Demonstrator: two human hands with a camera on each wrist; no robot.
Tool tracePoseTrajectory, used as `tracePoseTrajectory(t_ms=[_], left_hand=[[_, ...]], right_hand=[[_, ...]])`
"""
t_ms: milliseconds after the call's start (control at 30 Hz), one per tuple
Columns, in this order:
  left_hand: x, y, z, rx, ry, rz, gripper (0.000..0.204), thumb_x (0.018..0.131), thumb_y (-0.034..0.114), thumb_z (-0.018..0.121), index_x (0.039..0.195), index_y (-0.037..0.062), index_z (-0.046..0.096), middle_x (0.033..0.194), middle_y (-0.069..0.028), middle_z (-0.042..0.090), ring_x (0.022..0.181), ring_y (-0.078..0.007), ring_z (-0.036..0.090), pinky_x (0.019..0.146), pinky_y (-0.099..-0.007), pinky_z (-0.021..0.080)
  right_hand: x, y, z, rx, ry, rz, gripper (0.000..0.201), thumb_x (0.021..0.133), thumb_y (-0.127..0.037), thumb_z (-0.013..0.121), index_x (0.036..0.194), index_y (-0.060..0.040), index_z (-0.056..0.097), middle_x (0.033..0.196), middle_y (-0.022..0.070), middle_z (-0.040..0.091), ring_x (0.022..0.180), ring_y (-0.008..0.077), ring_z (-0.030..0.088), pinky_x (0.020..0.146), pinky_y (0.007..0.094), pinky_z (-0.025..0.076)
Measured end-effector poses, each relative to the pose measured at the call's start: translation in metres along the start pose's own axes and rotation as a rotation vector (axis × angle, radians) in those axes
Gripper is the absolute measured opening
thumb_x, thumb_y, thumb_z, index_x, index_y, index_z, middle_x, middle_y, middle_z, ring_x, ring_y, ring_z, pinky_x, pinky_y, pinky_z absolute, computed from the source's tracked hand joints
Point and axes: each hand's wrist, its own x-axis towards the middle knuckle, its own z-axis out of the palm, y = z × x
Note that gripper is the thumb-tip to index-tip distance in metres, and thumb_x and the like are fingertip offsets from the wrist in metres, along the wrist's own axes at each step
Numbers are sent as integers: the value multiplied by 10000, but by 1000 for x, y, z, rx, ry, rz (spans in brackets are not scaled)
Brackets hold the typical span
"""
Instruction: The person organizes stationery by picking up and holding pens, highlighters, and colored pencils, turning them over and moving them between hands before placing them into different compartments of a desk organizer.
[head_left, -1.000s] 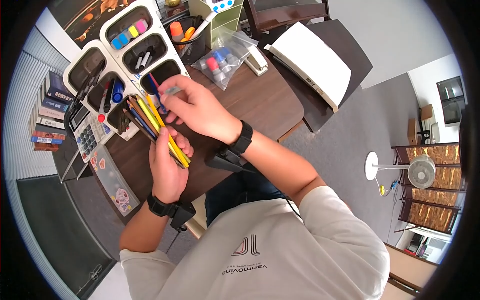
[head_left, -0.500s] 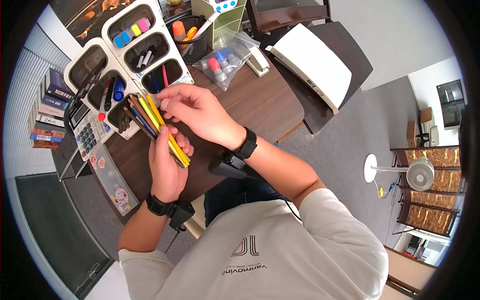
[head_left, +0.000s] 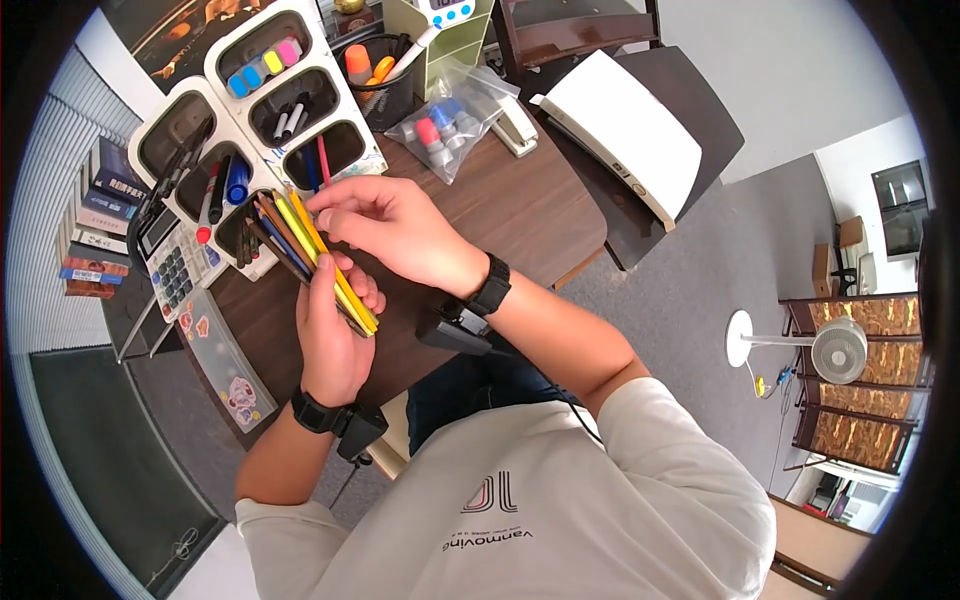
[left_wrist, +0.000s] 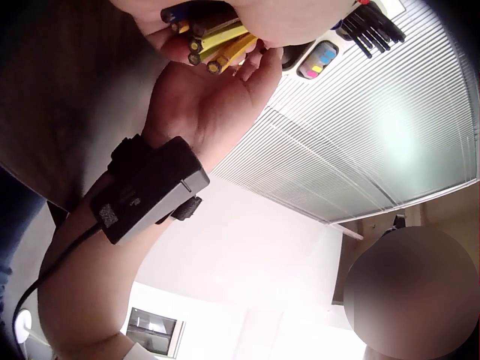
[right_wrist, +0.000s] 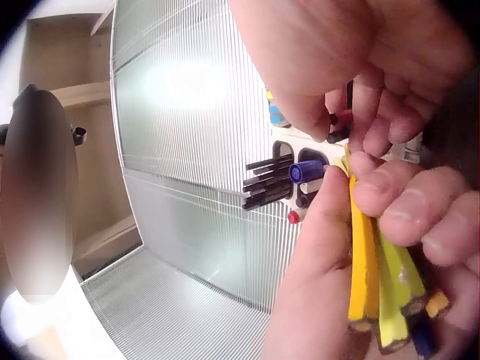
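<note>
My left hand (head_left: 335, 335) grips a bundle of colored pencils (head_left: 310, 235), yellow, lime, brown and dark blue among them, their upper ends fanned toward the organizer. In the right wrist view, the lower ends of the yellow pencil (right_wrist: 363, 262) and lime pencil (right_wrist: 392, 300) stick out below the fingers. My right hand (head_left: 405, 225) is just above the bundle, at the organizer's front. Between its thumb and fingers it pinches a red pencil (head_left: 323, 160) and a blue pencil (head_left: 310, 170), whose far ends reach into an organizer compartment. The right hand hides their near ends in the head view.
The white organizer (head_left: 268, 142) also holds markers and small colored pieces (head_left: 265, 66). A mesh pen cup (head_left: 385, 105), a clear bag of bottles (head_left: 445, 125) and a stapler (head_left: 515, 128) stand to the right. A calculator (head_left: 180, 270) and sticker-covered case (head_left: 228, 365) are at left.
My right hand has drawn back a little from the compartment, then shifted slightly left. The red pencil swung right, then back left with it. The left hand holds its bundle nearly still.
</note>
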Motion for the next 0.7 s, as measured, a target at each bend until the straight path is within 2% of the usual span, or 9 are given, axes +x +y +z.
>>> tracePoseTrajectory(t_ms=[333, 400, 433, 500, 533, 633, 667, 700], left_hand=[[-2, 2, 4, 11, 12, -1, 232, 1134, 346, 481, 1062, 131, 532, 814, 19, 486, 752, -96, 449, 709, -286, 370], [-1, 1, 3, 5, 8, -2, 233, 1134, 347, 482, 1064, 130, 532, 815, 19, 485, 751, -97, 448, 709, -287, 370], [-1, 1, 2, 3, 3, -7, 234, 1133, 349, 483, 1065, 130, 532, 817, 18, 484, 750, -98, 447, 710, -289, 370], [-1, 1, 2, -1, 2, -9, 235, 1133, 349, 485, 1066, 129, 533, 820, 17, 488, 753, -99, 449, 711, -288, 370], [-1, 1, 2, -3, 0, -11, 235, 1132, 350, 487, 1067, 128, 534, 823, 16, 491, 756, -100, 451, 712, -287, 370], [-2, 1, 1, 8, -5, -6, 243, 1131, 355, 490, 1072, 125, 541, 855, 21, 506, 789, -98, 468, 728, -281, 378], [-2, 0, -1, 7, -5, -5, 243, 1131, 355, 490, 1072, 125, 541, 855, 21, 506, 789, -98, 468, 728, -281, 378], [-2, -1, -4, 8, 12, 1, 250, 1132, 346, 497, 1097, 107, 562, 892, 4, 530, 821, -110, 498, 759, -304, 421]], right_hand=[[1, 5, -6, -98, 24, -52, 251, 1021, -87, 684, 1258, -5, 703, 1043, 30, 746, 900, 58, 676, 841, 249, 563], [2, 8, -5, -112, 98, -116, 216, 1006, -113, 702, 1176, 20, 699, 890, 8, 725, 790, 42, 647, 732, 233, 539], [2, 8, -6, -114, 98, -115, 216, 1006, -113, 702, 1176, 20, 699, 890, 8, 725, 790, 42, 647, 732, 233, 539], [0, 6, -10, -188, 60, -43, 288, 1019, -100, 693, 1294, -18, 683, 1035, 27, 744, 924, 66, 665, 858, 249, 554], [-1, 6, -10, -188, 60, -42, 288, 1019, -100, 693, 1294, -18, 683, 1035, 27, 744, 924, 66, 665, 858, 249, 554], [-9, -4, -4, -182, 94, -62, 285, 1020, -121, 699, 1288, -23, 685, 1001, 18, 737, 886, 67, 663, 815, 248, 557], [-18, -12, -1, -266, 155, -42, 267, 1015, -132, 714, 1257, -22, 685, 987, 20, 733, 871, 64, 659, 783, 253, 557], [-28, -17, 2, -350, 216, -23, 252, 1009, -144, 728, 1226, -21, 686, 973, 23, 730, 856, 61, 656, 752, 258, 557]])
